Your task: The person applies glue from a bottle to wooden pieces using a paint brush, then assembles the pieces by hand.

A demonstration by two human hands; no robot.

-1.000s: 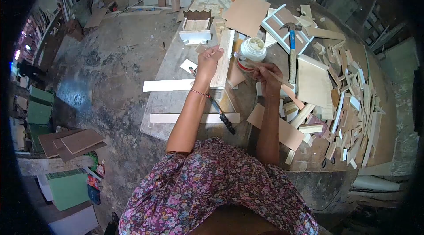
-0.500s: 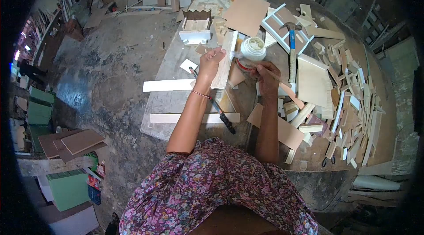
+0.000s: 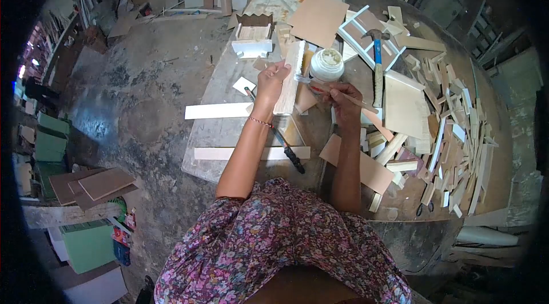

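My left hand [image 3: 271, 82] is closed on a pale strip of wood [image 3: 290, 90], holding it tilted upward over the table. In my right hand [image 3: 345, 102] is a brush [image 3: 359, 104] with a flat wooden handle, gripped between thumb and fingers. Its whitish bristle end meets the right edge of the wood strip, where white paste shows near the top. Just beyond the brush stands an open white jar [image 3: 326, 66] holding pale paste. Under my left wrist lies a dark pencil-like tool [image 3: 293, 156].
Ahead on the table [image 3: 217, 132] sits a small white-and-wood box [image 3: 252, 38]. A claw hammer [image 3: 377, 67] lies at right beside a white frame [image 3: 357, 41]. Wood offcuts [image 3: 452, 132] pile up farther right. White strips [image 3: 216, 111] lie at left.
My right hand has shifted slightly left, bringing the brush tip lower along the strip's right edge. My left hand and the strip stay nearly still.
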